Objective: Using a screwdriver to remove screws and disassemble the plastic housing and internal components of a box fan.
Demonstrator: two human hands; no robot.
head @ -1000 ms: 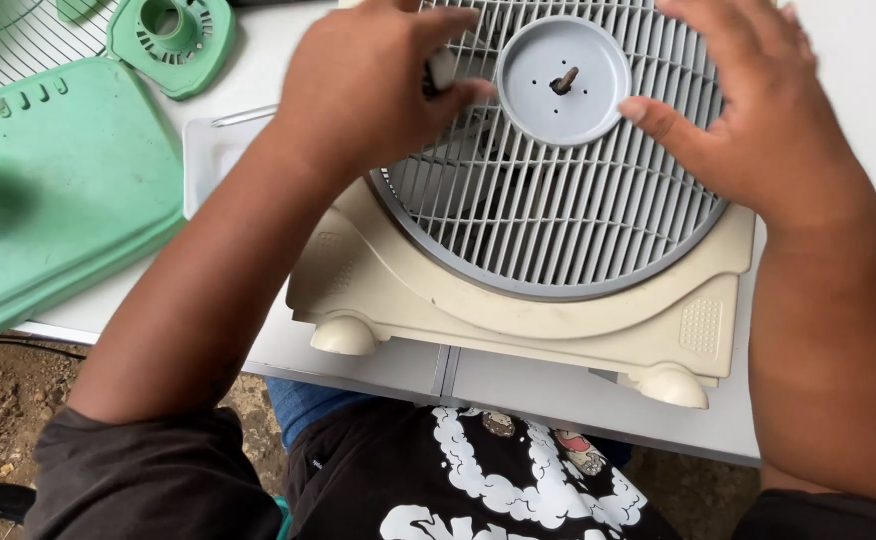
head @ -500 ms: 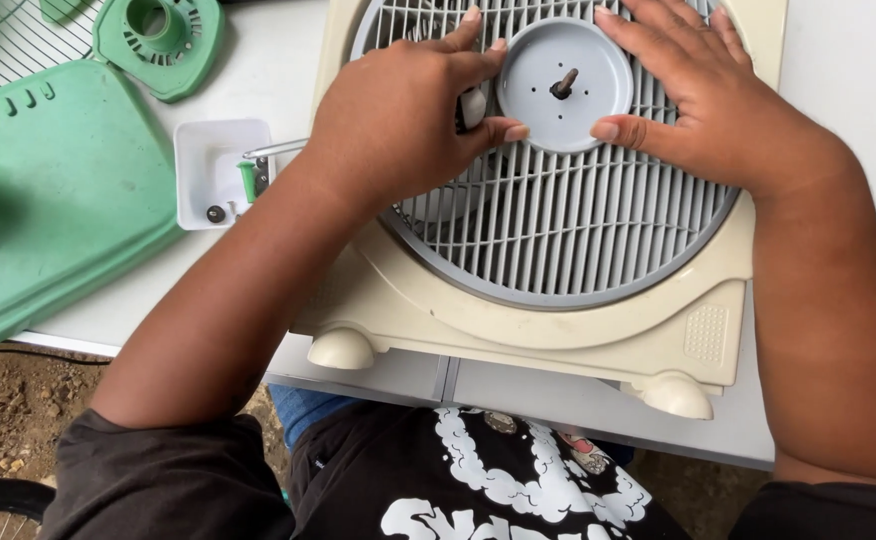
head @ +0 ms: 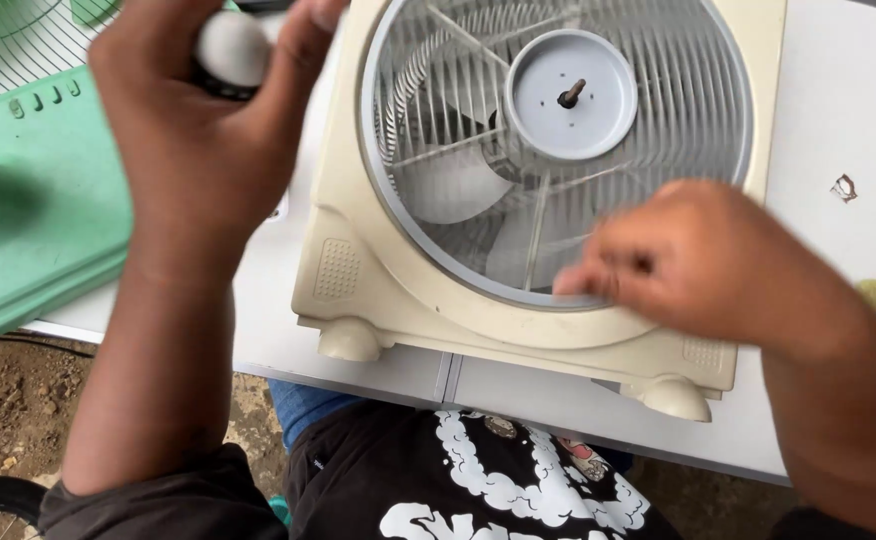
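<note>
Up left, knob (head: 233,50) inside left grip (head: 198,130).

Right hand (head: 698,265) motion-blurred, fingers indistinct over the grille (head: 558,150). Left hand (head: 193,140) covers most of a pale knob (head: 233,45), possibly a cap. Green fan (head: 28,220) cut off at left edge.

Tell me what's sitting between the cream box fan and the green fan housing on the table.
In the head view, the left hand and its forearm cross that gap, holding a small whitish knob. Under them lies bare white table between the cream box fan and green fan housing.
</note>
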